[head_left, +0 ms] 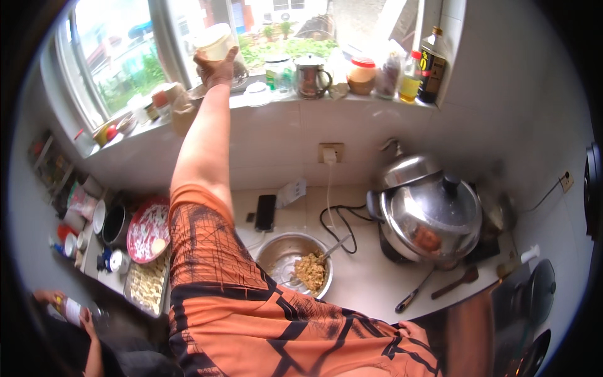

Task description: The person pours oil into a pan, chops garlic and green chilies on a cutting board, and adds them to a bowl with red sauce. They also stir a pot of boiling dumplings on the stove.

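Note:
My left arm stretches up to the windowsill. There my left hand (217, 68) is closed around a pale, round plastic tub (215, 39), washed out by the window light. My right hand (411, 331) shows only as a few fingers past the edge of my orange shirt; what it holds, if anything, is hidden. Below me on the counter sits a steel bowl (267, 258) with a crumbly brown mixture (311, 271) heaped on its right side. A metal utensil handle (336, 245) sticks up from the mixture.
Several jars, a steel mug (310, 76) and bottles line the sill. A large steel pot (427, 217) stands right, beside a spatula (455, 283). A black phone (266, 212) and a cord lie behind the bowl. At lower left, another person's hands (85, 319) hold a labelled container.

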`<state>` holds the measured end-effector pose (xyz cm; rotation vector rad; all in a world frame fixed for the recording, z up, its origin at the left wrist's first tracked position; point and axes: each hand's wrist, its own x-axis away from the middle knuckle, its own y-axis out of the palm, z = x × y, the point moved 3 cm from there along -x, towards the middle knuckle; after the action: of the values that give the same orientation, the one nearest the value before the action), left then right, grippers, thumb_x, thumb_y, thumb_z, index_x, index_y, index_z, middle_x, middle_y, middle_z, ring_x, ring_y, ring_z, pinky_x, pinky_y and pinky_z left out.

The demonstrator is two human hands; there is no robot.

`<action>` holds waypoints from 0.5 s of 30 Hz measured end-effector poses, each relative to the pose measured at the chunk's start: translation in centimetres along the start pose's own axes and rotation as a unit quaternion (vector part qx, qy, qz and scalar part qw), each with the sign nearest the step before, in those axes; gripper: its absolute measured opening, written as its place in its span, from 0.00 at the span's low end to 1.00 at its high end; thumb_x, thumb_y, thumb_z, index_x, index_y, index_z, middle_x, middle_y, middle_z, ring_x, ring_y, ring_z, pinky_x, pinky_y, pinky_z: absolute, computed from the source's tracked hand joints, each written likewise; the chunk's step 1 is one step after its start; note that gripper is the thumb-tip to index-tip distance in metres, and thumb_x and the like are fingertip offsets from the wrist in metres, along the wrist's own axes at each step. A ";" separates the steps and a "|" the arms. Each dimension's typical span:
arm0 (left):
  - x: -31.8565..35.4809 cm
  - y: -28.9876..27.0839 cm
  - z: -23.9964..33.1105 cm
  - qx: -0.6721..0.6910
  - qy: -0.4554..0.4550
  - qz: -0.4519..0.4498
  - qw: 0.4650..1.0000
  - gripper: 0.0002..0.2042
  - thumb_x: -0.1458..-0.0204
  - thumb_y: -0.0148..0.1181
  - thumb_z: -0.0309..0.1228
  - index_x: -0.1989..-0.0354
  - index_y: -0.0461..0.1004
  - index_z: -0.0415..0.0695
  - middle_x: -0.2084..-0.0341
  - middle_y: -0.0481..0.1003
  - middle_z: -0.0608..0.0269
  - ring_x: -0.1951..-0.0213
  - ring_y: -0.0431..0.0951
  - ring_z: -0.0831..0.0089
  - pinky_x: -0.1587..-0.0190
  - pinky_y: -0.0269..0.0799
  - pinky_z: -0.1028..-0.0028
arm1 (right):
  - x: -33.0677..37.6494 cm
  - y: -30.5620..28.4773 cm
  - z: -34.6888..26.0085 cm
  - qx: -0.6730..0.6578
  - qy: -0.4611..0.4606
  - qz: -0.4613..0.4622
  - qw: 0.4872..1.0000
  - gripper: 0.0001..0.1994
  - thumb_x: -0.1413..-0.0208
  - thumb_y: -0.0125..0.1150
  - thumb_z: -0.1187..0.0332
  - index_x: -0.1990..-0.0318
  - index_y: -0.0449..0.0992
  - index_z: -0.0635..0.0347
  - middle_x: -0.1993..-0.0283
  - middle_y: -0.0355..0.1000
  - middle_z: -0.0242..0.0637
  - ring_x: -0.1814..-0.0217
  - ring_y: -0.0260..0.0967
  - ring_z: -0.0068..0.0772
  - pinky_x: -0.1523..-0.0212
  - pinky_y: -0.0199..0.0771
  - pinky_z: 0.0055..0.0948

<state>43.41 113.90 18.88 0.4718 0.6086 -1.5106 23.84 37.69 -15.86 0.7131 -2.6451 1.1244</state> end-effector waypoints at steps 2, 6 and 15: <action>-0.2 2.0 -1.7 -0.007 -0.003 0.004 1.000 0.53 0.70 0.74 0.56 0.38 0.49 0.46 0.44 0.61 0.43 0.42 0.63 0.47 0.39 0.62 0.57 | 0.9 0.2 1.0 -0.004 0.032 0.015 0.999 0.16 0.47 0.58 0.65 0.52 0.76 0.62 0.56 0.77 0.46 0.58 0.77 0.38 0.54 0.75 0.30; -2.7 6.4 -6.9 -0.054 0.035 -0.007 0.998 0.54 0.66 0.72 0.56 0.35 0.47 0.43 0.40 0.59 0.46 0.37 0.59 0.50 0.37 0.58 0.56 | 1.5 0.4 0.6 -0.009 0.039 0.050 0.998 0.15 0.46 0.56 0.67 0.54 0.76 0.64 0.58 0.76 0.48 0.58 0.76 0.44 0.55 0.75 0.33; -10.1 13.0 -14.9 -0.183 0.015 -0.099 0.978 0.59 0.73 0.71 0.64 0.39 0.57 0.27 0.43 0.66 0.37 0.42 0.69 0.50 0.39 0.63 0.61 | 2.6 -0.7 -3.7 0.079 -0.058 0.079 0.992 0.14 0.44 0.54 0.66 0.54 0.75 0.63 0.55 0.75 0.49 0.55 0.73 0.50 0.53 0.74 0.40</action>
<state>55.53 131.41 12.73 0.1516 0.9587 -1.5354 21.87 38.97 -11.99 0.6225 -2.7747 1.3869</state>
